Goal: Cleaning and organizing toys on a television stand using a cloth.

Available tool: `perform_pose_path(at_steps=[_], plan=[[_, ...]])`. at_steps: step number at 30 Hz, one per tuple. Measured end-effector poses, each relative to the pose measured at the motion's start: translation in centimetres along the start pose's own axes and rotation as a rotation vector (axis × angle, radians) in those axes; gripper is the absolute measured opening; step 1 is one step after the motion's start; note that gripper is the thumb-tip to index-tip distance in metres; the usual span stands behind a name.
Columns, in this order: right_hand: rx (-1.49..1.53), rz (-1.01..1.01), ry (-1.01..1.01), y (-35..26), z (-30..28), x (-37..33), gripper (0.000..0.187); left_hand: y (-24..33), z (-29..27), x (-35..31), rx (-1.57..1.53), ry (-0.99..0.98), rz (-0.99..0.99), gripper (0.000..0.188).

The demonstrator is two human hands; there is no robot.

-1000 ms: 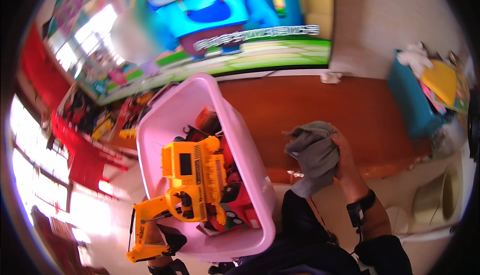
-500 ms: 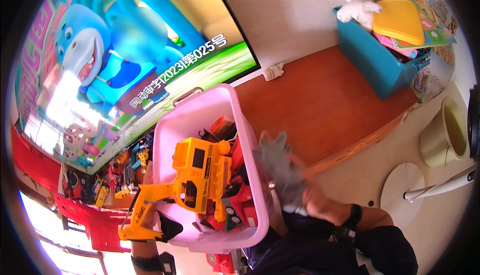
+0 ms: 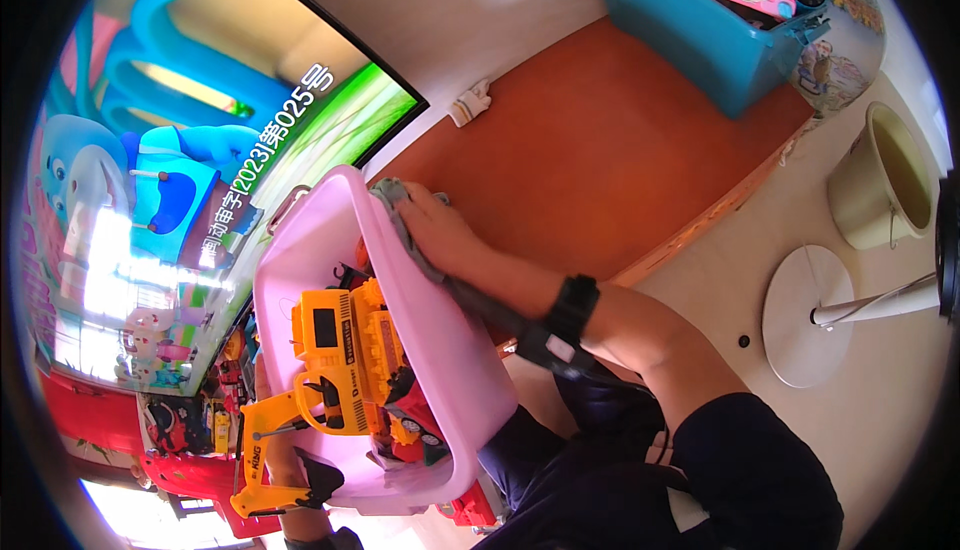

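A pink storage bin (image 3: 390, 220) is tilted in front of me, filled with toys. On top lies a yellow toy excavator (image 3: 330, 350), its arm hanging over the bin's left side. My left hand (image 3: 286, 462) grips the bin from its left side; the excavator's arm and bucket hide part of it. My right hand (image 3: 432, 230) is closed on a grey cloth (image 3: 393, 193) and presses it against the bin's outer right wall, near the far corner. A red toy car (image 3: 412, 410) shows under the excavator.
A reddish-brown wooden surface (image 3: 570, 160) stretches beyond the bin, with a blue-green box (image 3: 690, 40) of toys on it. At the right stand an olive bucket (image 3: 880, 180) and a white round stand base (image 3: 805, 320). A lit television (image 3: 250, 40) is at the far left.
My right hand has carried the grey cloth from beside the bin forward and left onto its outer wall. The bin sits further left in view, as the view has shifted.
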State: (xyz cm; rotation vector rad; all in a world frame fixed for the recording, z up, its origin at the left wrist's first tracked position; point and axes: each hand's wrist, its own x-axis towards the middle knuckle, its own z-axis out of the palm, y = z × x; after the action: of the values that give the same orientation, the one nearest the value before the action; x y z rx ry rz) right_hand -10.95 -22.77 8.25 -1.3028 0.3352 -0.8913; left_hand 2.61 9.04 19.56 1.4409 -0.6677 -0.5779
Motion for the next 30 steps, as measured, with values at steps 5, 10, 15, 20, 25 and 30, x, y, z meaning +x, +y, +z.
perform_pose_path(at_steps=[5, 10, 15, 20, 25, 30], plan=[[-0.100, -0.311, -0.039, 1.2, 1.0, -14.3, 0.048, -0.3, -0.9, -1.8, 0.005, 0.023, 0.022, 0.044], [-0.107, -0.328, -0.345, 0.7, -0.7, -22.7, 0.044, 0.7, 0.6, -1.8, 0.016, 0.016, 0.019, 0.043], [-0.353, -0.313, 0.099, 1.9, 1.9, -10.3, 0.036, 0.7, 1.7, -1.5, 0.021, -0.008, 0.004, 0.043], [-0.044, -0.108, 0.097, 3.2, 0.3, -3.1, 0.044, 0.4, 2.5, -1.7, 0.010, -0.029, 0.000, 0.042], [0.088, -0.267, -0.024, -3.0, 1.4, -13.9, 0.042, 0.4, 2.2, -2.1, 0.002, -0.036, 0.013, 0.041], [-0.135, -0.378, -0.164, 1.6, -1.0, -20.3, 0.033, 0.4, 3.4, -1.7, -0.019, -0.079, 0.013, 0.041]])
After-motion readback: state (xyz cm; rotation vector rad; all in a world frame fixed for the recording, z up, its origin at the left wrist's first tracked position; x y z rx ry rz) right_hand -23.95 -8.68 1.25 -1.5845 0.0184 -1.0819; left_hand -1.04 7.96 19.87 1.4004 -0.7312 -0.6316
